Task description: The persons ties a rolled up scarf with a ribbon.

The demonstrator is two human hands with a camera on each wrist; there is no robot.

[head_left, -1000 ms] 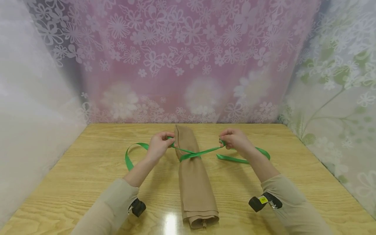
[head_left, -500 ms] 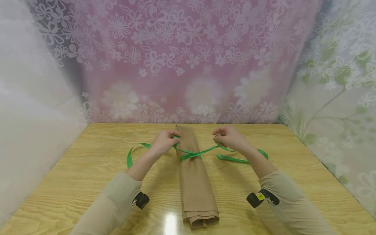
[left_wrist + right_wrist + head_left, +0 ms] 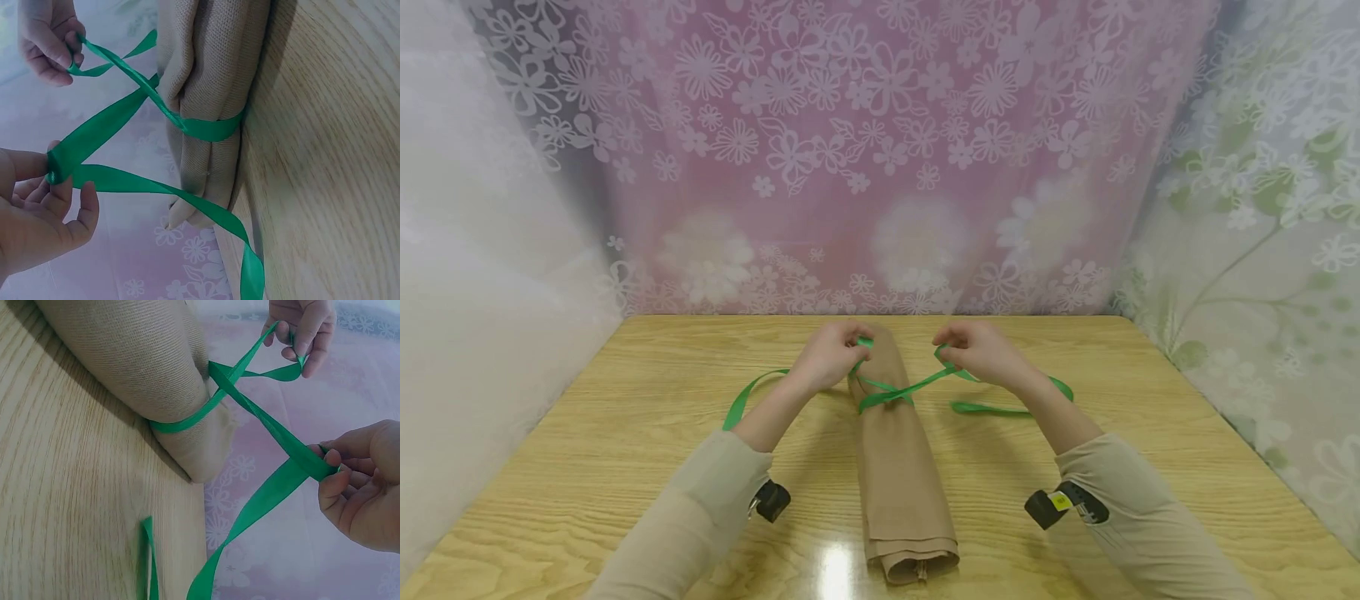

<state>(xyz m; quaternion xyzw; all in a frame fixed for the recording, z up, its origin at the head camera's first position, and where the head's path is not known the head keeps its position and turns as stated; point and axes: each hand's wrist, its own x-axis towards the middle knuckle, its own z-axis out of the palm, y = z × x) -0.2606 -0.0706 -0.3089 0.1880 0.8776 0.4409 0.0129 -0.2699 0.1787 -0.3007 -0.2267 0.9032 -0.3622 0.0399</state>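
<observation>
A rolled bundle of tan cloth (image 3: 898, 475) lies lengthwise on the table. Around its upper half runs a green ribbon (image 3: 917, 388), its two ends crossed over the top of the roll. My left hand (image 3: 827, 357) pinches one ribbon end between thumb and fingers, just above the roll's left side. To the right of the roll, my right hand (image 3: 985, 354) pinches the other end. In the left wrist view the ribbon (image 3: 94, 134) bends over the left fingertips and its tail hangs down. The right wrist view shows the ribbon (image 3: 306, 462) folded at the right fingertips.
The wood-grain table (image 3: 625, 500) carries the roll, and a loose ribbon tail rests on it at the right. A pink flowered curtain (image 3: 880, 167) hangs behind the table's back edge. Both wrists wear black camera mounts (image 3: 1042, 509).
Both hands have moved inward toward each other, the left one now over the roll's edge. The ribbon between them has slackened, still crossed on the cloth roll.
</observation>
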